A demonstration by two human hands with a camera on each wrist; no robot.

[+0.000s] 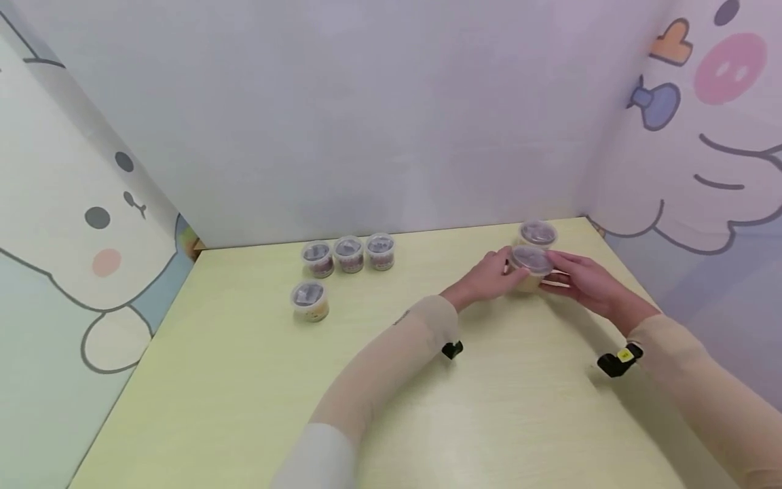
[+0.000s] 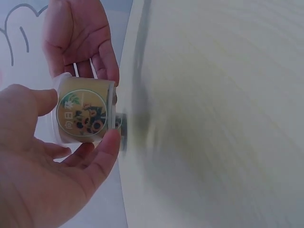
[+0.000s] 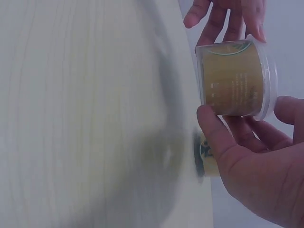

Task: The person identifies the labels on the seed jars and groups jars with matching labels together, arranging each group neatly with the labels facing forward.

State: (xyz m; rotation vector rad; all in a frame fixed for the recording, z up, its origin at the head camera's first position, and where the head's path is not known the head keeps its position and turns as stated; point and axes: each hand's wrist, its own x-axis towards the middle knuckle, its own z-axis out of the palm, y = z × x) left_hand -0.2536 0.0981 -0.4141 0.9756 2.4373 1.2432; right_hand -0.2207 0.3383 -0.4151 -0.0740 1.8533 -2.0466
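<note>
Both hands hold one small round plastic cup [image 1: 530,263] with a clear lid, near the table's far right. Its yellow-brown label with sunflowers faces the left wrist view. My left hand [image 1: 489,275] grips the cup's left side, thumb by the lid and a fingertip at the base. On the opposite side, my right hand [image 1: 588,284] grips it, with thumb at the lid rim and a finger near the base in the right wrist view. Just behind stands another lidded cup [image 1: 537,233], partly covered by the held one.
Toward the back left, three lidded cups with dark reddish labels, including a middle cup [image 1: 349,254], stand in a row. A single yellowish cup [image 1: 310,301] stands in front of them. A pale wall [image 1: 366,136] rises behind the light wood table [image 1: 244,394]; cartoon-printed walls flank it.
</note>
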